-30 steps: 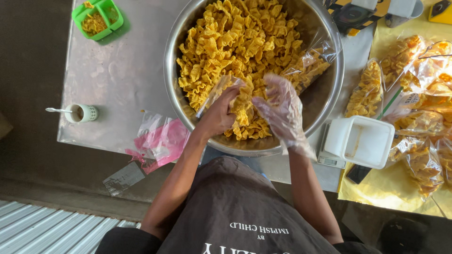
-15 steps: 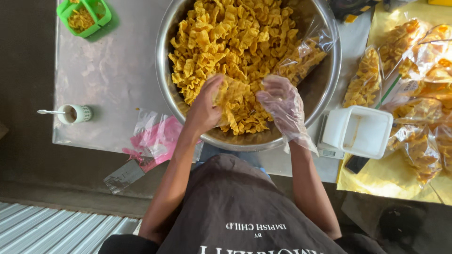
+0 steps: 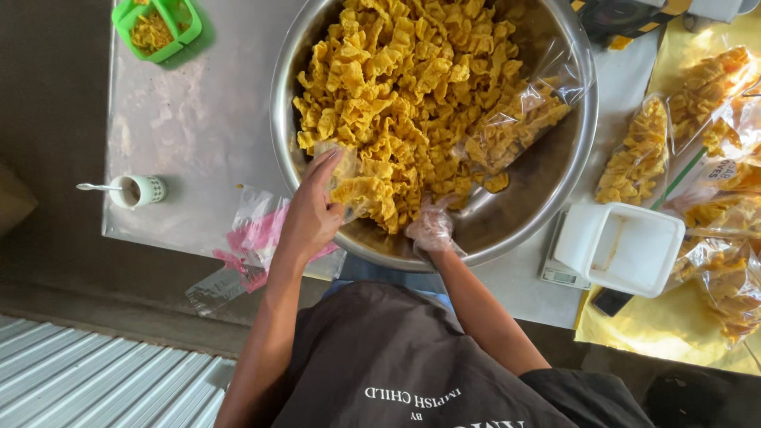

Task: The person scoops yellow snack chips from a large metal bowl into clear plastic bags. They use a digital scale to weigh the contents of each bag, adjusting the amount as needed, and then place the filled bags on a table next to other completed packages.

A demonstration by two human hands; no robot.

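A big steel bowl point(image 3: 555, 198) holds a heap of yellow fried snacks point(image 3: 396, 87). My left hand point(image 3: 309, 214) is bare and grips the mouth of a clear plastic bag point(image 3: 353, 186), partly filled with snacks, at the bowl's near side. My right hand point(image 3: 432, 228) wears a thin clear glove and is tucked low against the near rim, right beside the bag. Its fingers curl into the edge of the heap, and what they hold is hidden. Another filled clear bag point(image 3: 515, 123) lies inside the bowl on the right.
On the metal table point(image 3: 190, 135) are a green tub of snacks point(image 3: 154, 28), a small cup with a spoon point(image 3: 139, 190) and a bundle of pink and clear bags point(image 3: 254, 234). A white tub on a scale point(image 3: 622, 246) and several filled bags point(image 3: 642, 150) lie right.
My gloved right hand has dropped from above the heap to the bowl's near rim. My left hand has stayed on the bag and shifted slightly left.
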